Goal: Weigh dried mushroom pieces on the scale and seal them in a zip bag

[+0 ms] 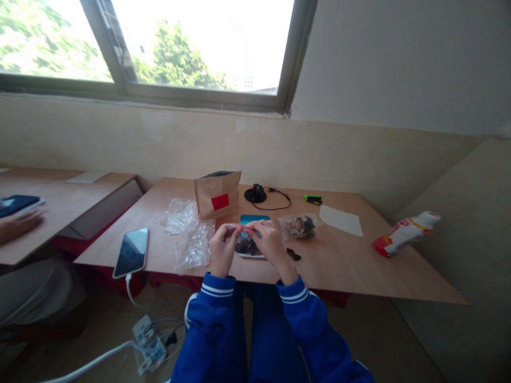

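My left hand [222,249] and my right hand [272,243] meet in the middle, thumbs and fingers pinching the top edge of a clear zip bag [246,246]. Dark dried pieces show below my fingers, apparently inside this bag; my hands partly cover it. Beneath lies a small flat device with a blue top [255,218] and a white edge, perhaps a scale. A dark loose piece [294,254] rests to the right of my right hand. Behind it sits a filled clear bag [300,226] with brown and dark dried pieces.
Left of my hands are clear plastic bags [194,242] and a charging phone [131,252]. Behind stand a brown paper pouch [217,196] and a black round-based device [256,193]. To the right are screwdrivers [313,199], white paper [341,220] and a bottle [407,234]. Another person's hand [22,224] is left.
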`<state>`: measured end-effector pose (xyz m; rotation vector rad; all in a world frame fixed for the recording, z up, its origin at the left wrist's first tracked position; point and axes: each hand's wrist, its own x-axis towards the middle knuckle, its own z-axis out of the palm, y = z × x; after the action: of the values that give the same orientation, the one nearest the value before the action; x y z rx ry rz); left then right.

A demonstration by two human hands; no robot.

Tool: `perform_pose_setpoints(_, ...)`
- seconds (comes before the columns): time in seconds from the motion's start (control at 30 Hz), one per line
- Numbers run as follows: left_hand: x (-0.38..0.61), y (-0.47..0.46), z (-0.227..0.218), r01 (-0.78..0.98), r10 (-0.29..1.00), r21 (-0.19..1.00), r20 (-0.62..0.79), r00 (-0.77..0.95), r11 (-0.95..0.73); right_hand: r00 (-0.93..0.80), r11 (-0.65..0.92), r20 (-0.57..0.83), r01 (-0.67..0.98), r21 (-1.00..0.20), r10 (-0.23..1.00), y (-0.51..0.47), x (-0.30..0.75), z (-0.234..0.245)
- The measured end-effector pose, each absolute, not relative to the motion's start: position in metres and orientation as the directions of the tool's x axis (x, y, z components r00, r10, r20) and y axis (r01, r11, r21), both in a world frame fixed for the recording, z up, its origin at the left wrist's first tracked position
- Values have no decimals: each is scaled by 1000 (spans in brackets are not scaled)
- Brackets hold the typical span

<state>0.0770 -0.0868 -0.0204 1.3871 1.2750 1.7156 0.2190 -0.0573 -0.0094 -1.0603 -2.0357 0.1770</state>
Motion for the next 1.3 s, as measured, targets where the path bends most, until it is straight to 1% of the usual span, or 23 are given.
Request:
perform_pose_setpoints(0.1, 73, -88, -22, 127, 868, 931, 364, -338, -341, -340, 637, 563, 590, -496, 753, -55, 228, -11)
perform_pose_setpoints(0.17, 71, -89, -24, 126, 877, 938, 346, -335, -322, -332, 638, 573, 592, -492, 749, -55, 233, -12)
perform_pose_setpoints(0.27, 70, -90, -26, 128, 889, 940, 340, -308, -315, -291, 634, 618, 627, -454, 730, -59, 235, -13)
perform_pose_setpoints(0.37, 72, -90, -26, 141, 897, 938, 344, -278, -316, -253, 612, 661, 687, -392, 707, -63, 235, -11)
perform_pose_setpoints(0.5, 73, -91, -24, 145, 903, 937, 347, -252, -319, -293, 621, 666, 712, -327, 686, -65, 235, -8)
perform_pose_setpoints(0.6, 75, -92, -25, 151, 893, 936, 350, -285, -319, -351, 655, 654, 693, -300, 670, -66, 235, -6)
perform_pose_setpoints(0.67, 78, -94, -26, 155, 882, 935, 353, -313, -319, -360, 668, 653, 678, -308, 667, -67, 234, -7)
perform_pose_setpoints(0.77, 84, -96, -29, 157, 874, 936, 350, -336, -314, -322, 665, 679, 672, -326, 659, -69, 233, -8)
perform_pose_setpoints(0.93, 90, -96, -30, 153, 871, 931, 365, -330, -332, -330, 705, 719, 639, -307, 612, -69, 234, -9)
perform_pose_setpoints(1.03, 90, -96, -30, 174, 861, 921, 387, -330, -347, -330, 715, 723, 625, -315, 607, -69, 232, -11)
perform_pose_setpoints(1.2, 92, -97, -32, 253, 855, 902, 417, -308, -349, -247, 666, 727, 650, -366, 640, -71, 226, -17)
perform_pose_setpoints(1.3, 93, -98, -32, 257, 861, 902, 416, -295, -347, -195, 626, 732, 683, -376, 653, -72, 223, -18)
